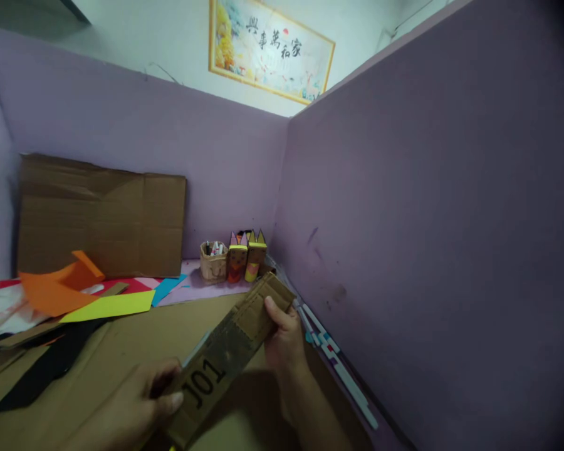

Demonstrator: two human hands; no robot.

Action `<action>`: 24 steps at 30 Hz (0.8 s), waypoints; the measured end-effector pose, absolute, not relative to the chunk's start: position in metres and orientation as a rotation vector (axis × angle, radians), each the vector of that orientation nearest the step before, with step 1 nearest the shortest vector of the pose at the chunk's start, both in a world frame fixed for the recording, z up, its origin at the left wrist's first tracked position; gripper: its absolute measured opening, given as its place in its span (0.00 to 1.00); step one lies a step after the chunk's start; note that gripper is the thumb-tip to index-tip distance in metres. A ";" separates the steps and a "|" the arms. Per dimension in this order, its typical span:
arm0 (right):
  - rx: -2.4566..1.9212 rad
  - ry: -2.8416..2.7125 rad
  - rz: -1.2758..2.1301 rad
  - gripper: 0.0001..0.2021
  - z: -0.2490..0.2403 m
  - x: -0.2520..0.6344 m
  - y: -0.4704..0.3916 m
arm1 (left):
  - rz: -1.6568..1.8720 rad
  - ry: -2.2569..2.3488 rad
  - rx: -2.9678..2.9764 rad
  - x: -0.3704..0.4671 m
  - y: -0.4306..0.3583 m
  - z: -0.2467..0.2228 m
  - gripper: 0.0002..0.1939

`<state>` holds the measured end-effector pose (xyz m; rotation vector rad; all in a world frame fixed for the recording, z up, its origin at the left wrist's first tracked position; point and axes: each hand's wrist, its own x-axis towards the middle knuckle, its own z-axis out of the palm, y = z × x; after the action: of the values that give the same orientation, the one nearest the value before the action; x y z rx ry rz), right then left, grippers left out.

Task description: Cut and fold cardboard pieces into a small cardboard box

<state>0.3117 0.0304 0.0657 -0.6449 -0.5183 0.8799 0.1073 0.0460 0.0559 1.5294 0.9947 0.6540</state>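
Observation:
A long folded piece of brown cardboard, marked "J01" in black print, is held slantwise above the table between both hands. My left hand is closed on its lower near end, thumb on the printed face. Toward the upper far end, my right hand grips it with the thumb lying on the front. A strip of pale, shiny material shows along its upper left edge. The fingers behind the cardboard are partly hidden.
A brown cardboard sheet leans on the purple back wall. Coloured paper and black strips lie left. A pen holder and two cat-eared cardboard figures stand behind. White sticks line the right wall.

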 end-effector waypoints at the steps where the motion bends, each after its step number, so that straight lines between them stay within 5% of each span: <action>1: -0.656 -0.511 0.876 0.14 0.065 0.314 0.030 | 0.733 1.009 1.467 0.103 0.051 0.056 0.10; 7: -0.936 -0.605 0.879 0.18 0.056 0.323 0.032 | 1.160 1.122 1.326 0.069 0.079 0.074 0.12; 10: -1.218 -0.771 0.346 0.25 0.057 0.319 0.027 | 1.122 1.152 1.479 0.058 0.079 0.085 0.09; 13: -1.387 -1.119 0.145 0.20 0.062 0.310 0.016 | 0.958 1.117 1.564 0.054 0.072 0.089 0.07; 21: -1.006 -1.542 1.780 0.25 0.060 0.272 -0.011 | 0.613 1.005 1.570 0.043 0.059 0.090 0.07; 24: -0.826 -1.525 1.942 0.22 0.053 0.253 -0.012 | 0.500 0.998 1.770 0.045 0.056 0.091 0.06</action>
<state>0.2527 -0.0123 0.0530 -0.8264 -1.5246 1.9416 0.0447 0.0557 0.0910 1.7697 0.9979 0.5003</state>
